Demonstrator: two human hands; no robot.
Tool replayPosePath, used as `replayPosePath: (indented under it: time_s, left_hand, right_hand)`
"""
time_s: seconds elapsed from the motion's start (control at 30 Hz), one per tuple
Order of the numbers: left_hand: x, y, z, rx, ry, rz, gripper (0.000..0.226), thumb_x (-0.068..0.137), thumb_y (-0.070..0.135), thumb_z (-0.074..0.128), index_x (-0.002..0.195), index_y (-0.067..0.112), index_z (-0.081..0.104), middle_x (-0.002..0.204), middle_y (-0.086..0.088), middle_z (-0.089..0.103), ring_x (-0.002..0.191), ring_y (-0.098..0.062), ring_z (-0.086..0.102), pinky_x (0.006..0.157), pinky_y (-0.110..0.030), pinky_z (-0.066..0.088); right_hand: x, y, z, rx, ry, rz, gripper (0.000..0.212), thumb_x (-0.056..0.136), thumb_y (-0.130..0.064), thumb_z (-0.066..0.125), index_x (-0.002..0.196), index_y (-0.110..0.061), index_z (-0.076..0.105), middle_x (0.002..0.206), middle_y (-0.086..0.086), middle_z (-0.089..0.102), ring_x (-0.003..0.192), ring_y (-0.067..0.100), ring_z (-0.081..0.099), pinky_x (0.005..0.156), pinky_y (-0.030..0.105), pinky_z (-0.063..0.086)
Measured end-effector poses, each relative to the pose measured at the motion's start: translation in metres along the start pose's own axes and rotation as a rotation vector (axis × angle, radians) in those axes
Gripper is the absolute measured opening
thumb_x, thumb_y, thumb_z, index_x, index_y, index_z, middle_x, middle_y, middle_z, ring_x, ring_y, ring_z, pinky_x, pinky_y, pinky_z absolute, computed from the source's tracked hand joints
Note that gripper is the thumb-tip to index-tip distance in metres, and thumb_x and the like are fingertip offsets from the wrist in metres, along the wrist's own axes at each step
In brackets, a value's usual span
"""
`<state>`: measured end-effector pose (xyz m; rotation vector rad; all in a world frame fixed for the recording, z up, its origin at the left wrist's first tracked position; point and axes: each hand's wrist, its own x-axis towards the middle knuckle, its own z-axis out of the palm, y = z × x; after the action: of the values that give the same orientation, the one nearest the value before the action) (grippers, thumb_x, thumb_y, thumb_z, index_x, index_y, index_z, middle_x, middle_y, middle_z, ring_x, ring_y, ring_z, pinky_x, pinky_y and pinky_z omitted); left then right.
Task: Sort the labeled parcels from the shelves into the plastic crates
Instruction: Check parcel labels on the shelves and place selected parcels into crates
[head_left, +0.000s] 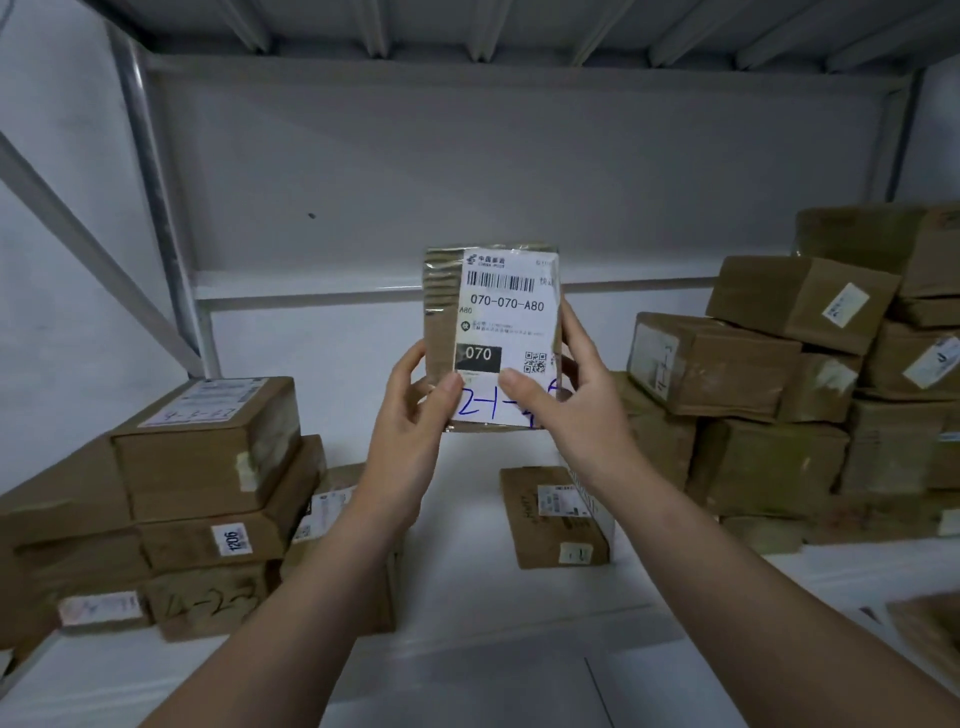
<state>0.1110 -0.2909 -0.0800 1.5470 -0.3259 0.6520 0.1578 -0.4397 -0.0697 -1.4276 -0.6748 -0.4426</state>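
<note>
Parcel: a small brown parcel (441, 322) is held up in the air above the shelf (467, 597), in the middle of the view, with its white label (511, 312) turned to the person.
Left hand: the left hand (410, 410) grasps the lower left corner, thumb on the front face, fingers behind.
Right hand: the right hand (566, 395) grasps the lower right edge in the same way, its thumb covering part of the blue handwriting.
Long axis: it stands upright, so most of the parcel rises above both grips.
Key relation: both hands are equally near; the parcel must probably come back toward the body and down.
Around: a left stack (208, 467) and a right stack (779, 389) of boxes stand on the shelf at each side, and a flat box (556, 514) lies under the right wrist.
In the way: the path between the stacks looks free; the upper shelf (467, 31) is well above.
Crates: not in view, so the direction to them cannot be told.
</note>
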Motion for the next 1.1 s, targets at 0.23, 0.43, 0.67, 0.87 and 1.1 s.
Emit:
replayPosePath:
  time_s: [0.23,0.43,0.67,0.87,1.1]
  left_hand:
    - [-0.007,-0.021,-0.011,-0.021,0.020,-0.011,0.062,0.085,0.039,0.052,0.142,0.022,0.037,0.116,0.002,0.067,0.104,-0.011,0.066,0.085,-0.022,0.053]
    - [-0.012,-0.028,-0.021,0.030,0.039,0.013,0.052,0.091,0.036,0.045,0.140,0.018,0.042,0.119,0.002,0.065,0.106,-0.004,0.063,0.084,-0.015,0.050]
    - [-0.033,-0.037,-0.044,0.418,0.175,0.140,0.067,0.091,0.018,0.059,0.142,0.039,0.021,0.137,0.004,0.021,0.110,0.026,0.036,0.086,0.004,0.034]
    - [-0.049,-0.043,-0.091,0.999,0.063,0.260,0.049,0.088,0.008,0.065,0.133,0.023,0.054,0.156,-0.009,0.016,0.132,-0.005,0.031,0.107,-0.029,0.035]
    - [-0.042,-0.050,-0.125,1.212,0.025,0.228,0.036,0.094,0.010,0.056,0.130,0.009,0.056,0.134,-0.015,0.052,0.114,-0.037,0.054,0.091,-0.046,0.048]
  right_hand:
    - [-0.012,0.007,0.008,0.062,-0.006,0.060,0.070,0.086,-0.015,0.070,0.141,-0.043,0.036,0.131,-0.017,0.057,0.126,0.008,0.051,0.096,0.046,0.051]
    - [-0.018,0.010,0.023,0.083,-0.001,0.069,0.070,0.087,-0.011,0.068,0.145,-0.033,0.035,0.130,-0.017,0.057,0.124,0.002,0.051,0.097,0.043,0.052]
    - [-0.029,0.031,0.057,0.042,0.058,0.155,0.056,0.090,-0.020,0.065,0.131,-0.041,0.032,0.133,-0.007,0.049,0.113,0.008,0.058,0.089,0.032,0.055]
    - [-0.030,0.047,0.087,-0.005,-0.017,0.315,0.039,0.093,-0.025,0.061,0.121,-0.034,0.036,0.120,-0.003,0.052,0.086,0.009,0.066,0.075,0.026,0.057]
    - [-0.055,0.072,0.119,-0.199,-0.160,0.165,0.055,0.079,-0.015,0.066,0.129,-0.026,0.048,0.127,-0.003,0.054,0.115,0.006,0.053,0.093,0.027,0.051]
